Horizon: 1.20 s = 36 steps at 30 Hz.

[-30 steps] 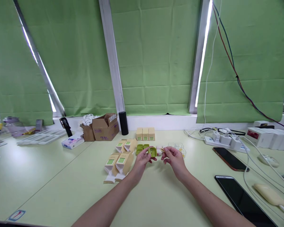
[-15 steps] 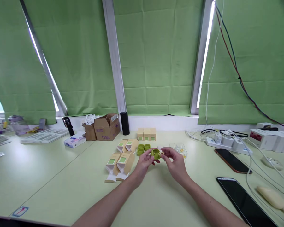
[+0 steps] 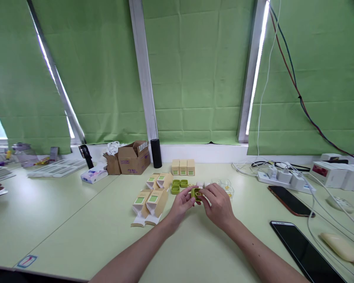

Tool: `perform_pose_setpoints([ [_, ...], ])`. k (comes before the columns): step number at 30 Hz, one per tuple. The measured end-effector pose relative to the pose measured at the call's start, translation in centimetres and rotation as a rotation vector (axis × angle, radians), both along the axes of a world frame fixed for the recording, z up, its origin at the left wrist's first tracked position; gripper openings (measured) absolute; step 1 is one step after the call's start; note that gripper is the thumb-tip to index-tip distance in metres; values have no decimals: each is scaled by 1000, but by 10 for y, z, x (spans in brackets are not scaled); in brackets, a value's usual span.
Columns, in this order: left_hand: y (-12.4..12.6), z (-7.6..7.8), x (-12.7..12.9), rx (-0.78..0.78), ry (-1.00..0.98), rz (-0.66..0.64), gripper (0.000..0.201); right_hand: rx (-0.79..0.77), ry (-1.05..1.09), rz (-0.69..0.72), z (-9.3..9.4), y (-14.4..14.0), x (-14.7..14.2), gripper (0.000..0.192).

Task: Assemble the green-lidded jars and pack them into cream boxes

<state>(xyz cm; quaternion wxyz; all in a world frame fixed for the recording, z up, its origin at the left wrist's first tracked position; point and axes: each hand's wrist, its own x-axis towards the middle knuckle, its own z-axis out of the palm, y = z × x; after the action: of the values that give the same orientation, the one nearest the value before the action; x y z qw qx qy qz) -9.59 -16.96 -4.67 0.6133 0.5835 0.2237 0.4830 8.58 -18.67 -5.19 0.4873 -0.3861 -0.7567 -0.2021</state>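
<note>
Just below the centre of the frame, the left hand and the right hand meet over the pale green desk. Between them sits a small green case, pinched by the left fingers from its left side while the right fingers close on its right side; it looks open, though it is too small to be sure. Just above and left of the hands lie three more green cases and four tan cartons. Three upright tan boxes stand further back. A dark phone lies at the right.
</note>
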Motion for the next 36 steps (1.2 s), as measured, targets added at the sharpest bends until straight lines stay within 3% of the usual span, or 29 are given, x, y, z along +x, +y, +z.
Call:
perform_pose_setpoints([
  [7,-4,3,0,-14,-12,14,62,26,-78,-53,1,0,-2,16],
  [36,7,-6,-5,8,36,-31,67,3,-109,2,-1,2,-1,20],
])
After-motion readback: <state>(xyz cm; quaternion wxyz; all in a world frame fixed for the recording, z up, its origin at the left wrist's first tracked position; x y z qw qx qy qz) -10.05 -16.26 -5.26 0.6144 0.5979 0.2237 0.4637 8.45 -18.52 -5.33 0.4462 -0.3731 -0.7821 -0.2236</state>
